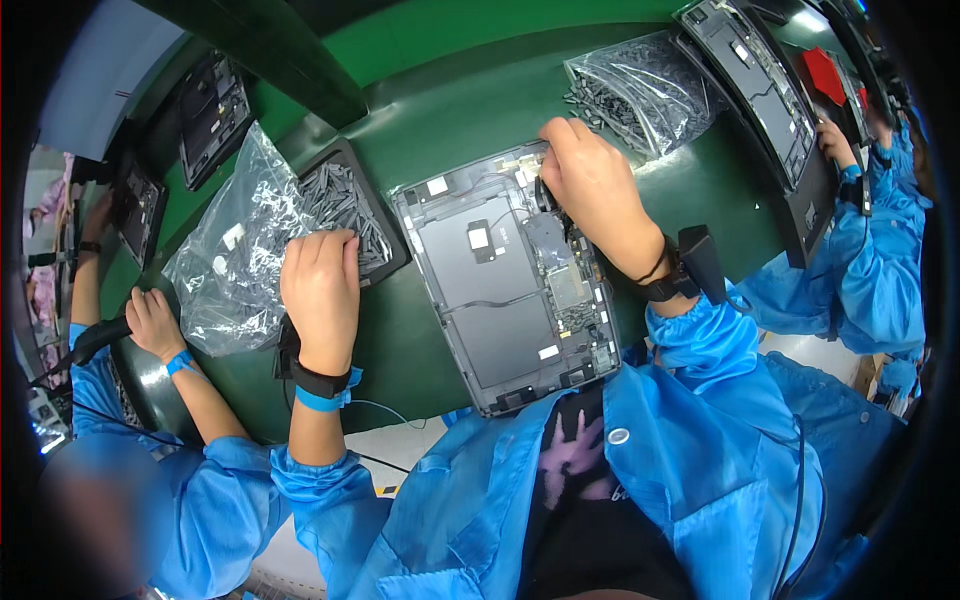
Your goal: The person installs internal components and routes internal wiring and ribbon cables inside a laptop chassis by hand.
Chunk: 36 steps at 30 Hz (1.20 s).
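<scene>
Room: green partition (480,28) along bench rear; dark green post (260,50) at upper L; pale flr visible below bench edge. Co-workers in blue coats, one each side.
Surface: green bench (450,112), smooth, w/ glare patches; carries all items below.
Main unit: open tablet-type unit (490,290), ctr of bench directly before wearer, slightly rotated, internals up. Large dk panels at L and ctr; boards and connectors along R side; near end close to wearer's coat (480,490).
Addl units: similar open unit (755,85) at upper R, raised and tilted; two more at far L, units (213,115) and (138,210).
Container 1: clear plastic bag (235,270), L of tray, crumpled, touching or overlapping tray's L side; contents n/d through glare.
Container 2: clear plastic bag (665,95), upper R, lying on bench; holds many small dk pieces (605,110), massed toward its L end.
Container 3: blk tray (400,245), shallow, L of main unit; holds loose heap of small dk gray elongated parts (345,200), random orientation.
R hand: wearer's R hand (595,180) at main unit's upper R corner; fingers bent down, close tog.; pinch on a part: cannot tell.
L hand: wearer's L hand (322,280) at tray's near edge; fingers curled, close tog.; tips partly hidden, so grip on a part: cannot tell.
Wrists: dk band (320,380) on L; blk boxed device (700,262) on R.
</scene>
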Motion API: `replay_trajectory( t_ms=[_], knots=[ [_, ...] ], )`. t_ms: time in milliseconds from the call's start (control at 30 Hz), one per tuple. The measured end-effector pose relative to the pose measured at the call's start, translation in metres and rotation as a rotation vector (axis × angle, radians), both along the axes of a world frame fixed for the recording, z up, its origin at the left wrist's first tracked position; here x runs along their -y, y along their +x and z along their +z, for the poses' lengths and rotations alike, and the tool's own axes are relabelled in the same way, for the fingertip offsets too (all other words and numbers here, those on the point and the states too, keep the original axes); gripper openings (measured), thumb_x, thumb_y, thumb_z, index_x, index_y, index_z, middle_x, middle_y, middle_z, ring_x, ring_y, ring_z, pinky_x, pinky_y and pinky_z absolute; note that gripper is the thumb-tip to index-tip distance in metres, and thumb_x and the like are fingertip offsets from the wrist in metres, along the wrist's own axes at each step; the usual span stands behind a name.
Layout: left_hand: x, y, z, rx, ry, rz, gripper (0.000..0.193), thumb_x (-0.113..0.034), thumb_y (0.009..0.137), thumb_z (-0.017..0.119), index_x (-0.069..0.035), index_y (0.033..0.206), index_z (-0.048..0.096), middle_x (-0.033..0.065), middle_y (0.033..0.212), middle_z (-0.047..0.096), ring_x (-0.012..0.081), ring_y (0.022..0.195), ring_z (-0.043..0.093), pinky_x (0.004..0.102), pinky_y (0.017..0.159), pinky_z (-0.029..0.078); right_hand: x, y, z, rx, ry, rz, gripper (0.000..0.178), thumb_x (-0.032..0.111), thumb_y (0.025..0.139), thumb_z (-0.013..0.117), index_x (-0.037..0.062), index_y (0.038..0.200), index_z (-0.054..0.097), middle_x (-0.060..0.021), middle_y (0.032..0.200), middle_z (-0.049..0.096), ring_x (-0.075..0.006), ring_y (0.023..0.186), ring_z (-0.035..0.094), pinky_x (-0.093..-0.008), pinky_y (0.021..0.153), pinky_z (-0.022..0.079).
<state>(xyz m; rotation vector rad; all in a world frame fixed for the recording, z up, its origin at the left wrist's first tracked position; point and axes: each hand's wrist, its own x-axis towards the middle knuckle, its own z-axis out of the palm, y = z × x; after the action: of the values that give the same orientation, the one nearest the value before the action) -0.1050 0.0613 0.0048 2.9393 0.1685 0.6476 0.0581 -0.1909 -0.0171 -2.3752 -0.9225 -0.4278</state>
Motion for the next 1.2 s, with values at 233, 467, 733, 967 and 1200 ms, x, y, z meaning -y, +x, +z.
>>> replay_trajectory(
  t_ms=[233, 467, 733, 967, 1200],
  knots=[
    [0.005, 0.009, -0.002, -0.075, -0.004, -0.029, 0.005, -0.002, 0.081, 0.067, 0.0, 0.085, 0.065, 0.0138, 0.084, 0.064, 0.0324, 0.081, 0.058, 0.0405, 0.075, 0.047, 0.013, 0.015, -0.003, -0.098, 0.057, 0.077, 0.014, 0.002, 0.077, 0.061, 0.0007, 0.088, 0.053, -0.0173, 0.076, 0.06, -0.0377, 0.07, 0.063, -0.0461, 0.061, 0.052],
    [-0.007, 0.0, 0.006, -0.13, 0.029, -0.002, 0.008, -0.002, 0.082, 0.065, 0.001, 0.089, 0.062, 0.017, 0.081, 0.064, 0.0344, 0.076, 0.06, 0.0435, 0.072, 0.048, 0.04, 0.014, 0.018, -0.429, 0.352, 0.057, 0.019, 0.007, 0.085, 0.061, 0.0009, 0.102, 0.068, -0.0114, 0.081, 0.068, -0.018, 0.064, 0.062, -0.0299, 0.061, 0.051],
    [0.034, 0.019, 0.045, 0.034, -1.233, -0.04, 0.025, -0.003, 0.094, 0.06, 0.006, 0.117, 0.059, 0.0142, 0.097, 0.07, 0.017, 0.086, 0.067, 0.0286, 0.078, 0.055, 0.029, -0.006, 0.049, -0.62, 0.576, 0.179, 0.016, 0.007, 0.089, 0.061, 0.0016, 0.101, 0.07, -0.0001, 0.074, 0.066, -0.0041, 0.064, 0.057, -0.0218, 0.058, 0.047],
    [0.082, 0.041, 0.063, -0.138, -1.587, -0.315, 0.036, 0.0, 0.092, 0.062, 0.005, 0.126, 0.054, 0.0138, 0.097, 0.07, 0.018, 0.091, 0.068, 0.0284, 0.077, 0.057, -0.001, -0.035, 0.061, -0.82, 0.728, 0.423, 0.014, 0.006, 0.09, 0.062, 0.0013, 0.101, 0.07, 0.0002, 0.077, 0.066, -0.0028, 0.066, 0.057, -0.0215, 0.057, 0.046],
    [0.091, 0.05, 0.059, -0.284, -1.456, -0.333, 0.042, 0.003, 0.092, 0.06, 0.001, 0.132, 0.047, 0.0119, 0.095, 0.071, 0.0159, 0.088, 0.069, 0.0264, 0.077, 0.056, 0.007, -0.023, 0.066, -0.682, 0.629, 0.475, 0.008, 0.005, 0.088, 0.065, 0.0026, 0.095, 0.07, -0.0018, 0.078, 0.067, -0.0068, 0.066, 0.062, -0.0244, 0.057, 0.049]
  ],
)
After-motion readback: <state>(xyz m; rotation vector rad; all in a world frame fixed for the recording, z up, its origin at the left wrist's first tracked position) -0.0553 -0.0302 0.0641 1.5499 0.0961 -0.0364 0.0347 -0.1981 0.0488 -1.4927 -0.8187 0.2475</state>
